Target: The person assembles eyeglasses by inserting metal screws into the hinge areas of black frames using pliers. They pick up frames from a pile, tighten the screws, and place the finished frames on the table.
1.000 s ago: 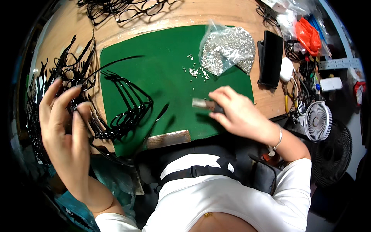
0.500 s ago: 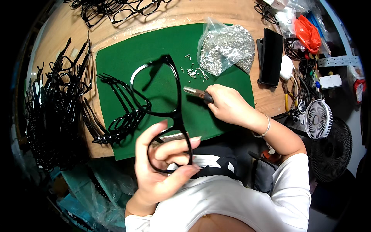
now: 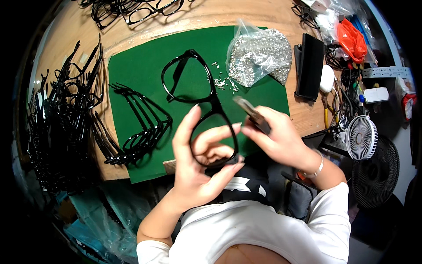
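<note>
A black eyeglass frame (image 3: 214, 100) is held up over the green mat (image 3: 140, 66) by my left hand (image 3: 191, 171), which is closed around its near rim. Some of my fingers show through that rim, and the far rim reaches out over the mat. My right hand (image 3: 281, 141) grips a small hand tool (image 3: 251, 113) with a metal tip and a dark handle; motion blurs it, so its exact kind is unclear. The tip points toward the frame and appears apart from it. Small silvery bits (image 3: 226, 83) lie scattered on the mat beyond.
A clear bag (image 3: 259, 57) full of silvery bits lies at the mat's far right. Several black frames (image 3: 143, 136) sit on its left, beside a big pile of frames (image 3: 61, 132). A black case (image 3: 309, 66), cables and a small white fan (image 3: 361, 137) are at right.
My left hand has carried the eyeglass frame to the right and slightly farther away. My right hand has come nearer to me and rightward, tilting the tool; the two hands are closer together.
</note>
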The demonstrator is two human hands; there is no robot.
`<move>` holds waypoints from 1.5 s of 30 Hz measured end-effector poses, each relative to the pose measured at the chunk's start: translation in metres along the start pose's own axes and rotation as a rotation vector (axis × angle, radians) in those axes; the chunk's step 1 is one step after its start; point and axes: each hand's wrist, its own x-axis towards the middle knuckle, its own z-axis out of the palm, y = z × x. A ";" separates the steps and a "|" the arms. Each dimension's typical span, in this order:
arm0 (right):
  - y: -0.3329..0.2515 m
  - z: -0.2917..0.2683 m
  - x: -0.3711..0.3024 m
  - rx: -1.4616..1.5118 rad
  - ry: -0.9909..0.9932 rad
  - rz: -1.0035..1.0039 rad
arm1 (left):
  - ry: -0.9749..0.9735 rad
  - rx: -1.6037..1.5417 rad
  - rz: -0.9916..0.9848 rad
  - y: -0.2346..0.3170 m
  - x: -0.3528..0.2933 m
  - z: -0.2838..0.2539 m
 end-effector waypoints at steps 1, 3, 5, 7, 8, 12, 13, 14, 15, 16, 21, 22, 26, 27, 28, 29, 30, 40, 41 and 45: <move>-0.010 -0.003 -0.010 0.176 0.025 0.033 | 0.021 0.072 0.020 -0.003 0.004 0.005; -0.011 -0.002 -0.023 0.334 0.115 -0.081 | 0.084 0.175 0.050 -0.009 0.009 0.015; -0.012 0.002 -0.024 0.354 0.165 -0.129 | 0.090 0.270 0.081 -0.008 0.015 0.022; -0.007 0.005 -0.026 0.321 0.184 -0.086 | 0.123 0.340 0.094 -0.011 0.016 0.027; -0.007 0.005 -0.027 0.435 0.174 -0.045 | 0.137 0.340 0.077 -0.011 0.017 0.030; -0.008 0.005 -0.024 0.796 0.049 0.172 | 0.169 0.414 0.047 -0.014 0.013 0.032; -0.007 0.002 -0.022 0.828 -0.027 0.239 | 0.172 0.446 0.057 -0.014 0.013 0.031; -0.006 -0.003 -0.019 0.858 -0.105 0.306 | 0.148 0.437 0.037 -0.012 0.014 0.030; -0.012 -0.011 -0.017 0.866 -0.182 0.353 | 0.123 0.428 0.016 -0.009 0.016 0.028; -0.011 -0.009 -0.018 0.854 -0.178 0.317 | 0.099 0.419 -0.005 -0.005 0.018 0.026; -0.020 -0.007 -0.016 0.933 -0.274 0.252 | 0.101 0.012 -0.209 0.013 0.015 0.022; -0.023 -0.008 -0.015 0.964 -0.308 0.267 | 0.103 -0.016 -0.214 0.016 0.014 0.022; -0.029 -0.014 -0.017 0.842 -0.413 0.228 | 0.122 -0.097 -0.232 0.029 0.007 0.017; -0.031 -0.016 -0.021 0.800 -0.383 0.214 | 0.104 -0.098 -0.219 0.033 0.004 0.012; -0.035 -0.022 -0.023 0.695 -0.373 0.244 | 0.089 -0.098 -0.209 0.036 0.002 0.007; -0.033 -0.028 -0.024 0.556 -0.449 0.247 | 0.102 -0.110 -0.232 0.038 -0.001 0.003; -0.031 -0.033 -0.028 0.411 -0.513 0.258 | 0.091 -0.110 -0.233 0.040 -0.001 0.002; -0.049 -0.030 -0.013 0.060 -0.763 0.067 | 0.046 -0.098 -0.258 0.035 -0.006 -0.004; -0.053 -0.029 -0.012 -0.012 -0.747 0.074 | 0.043 -0.102 -0.263 0.035 -0.006 -0.004; -0.043 -0.020 -0.018 -0.158 -0.596 0.024 | 0.023 -0.075 -0.285 0.032 -0.003 -0.001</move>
